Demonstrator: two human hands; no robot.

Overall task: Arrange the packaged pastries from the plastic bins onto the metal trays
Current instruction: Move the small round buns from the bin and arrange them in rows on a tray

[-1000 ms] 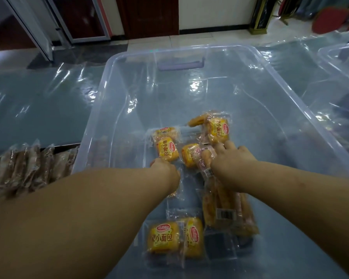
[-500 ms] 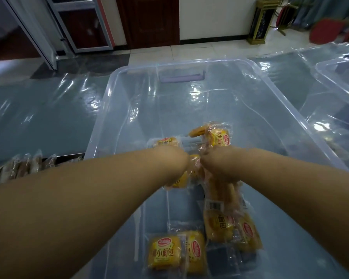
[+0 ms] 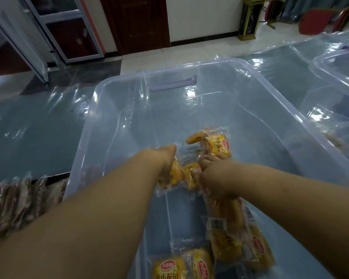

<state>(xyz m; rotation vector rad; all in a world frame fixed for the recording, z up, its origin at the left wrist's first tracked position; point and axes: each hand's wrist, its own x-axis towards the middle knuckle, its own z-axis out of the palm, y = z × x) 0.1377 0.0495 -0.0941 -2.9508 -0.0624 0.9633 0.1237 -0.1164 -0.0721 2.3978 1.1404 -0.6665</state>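
We see the yellow pastry packs inside the clear plastic bin, one cluster near its middle and two more packs at its near end. The left hand reaches down into the bin with its fingers curled round a single pack. Most of those fingers are hidden behind the wrist, so we judge the grip mainly from how the wrapper bunches. The right hand, just beside it, is closed tightly on a strip of packs that trails from the fist towards us. The bin stands on a table under a glossy plastic sheet. To its left, a metal tray holds brown wrapped pastries, and a second bin sits at the far right.
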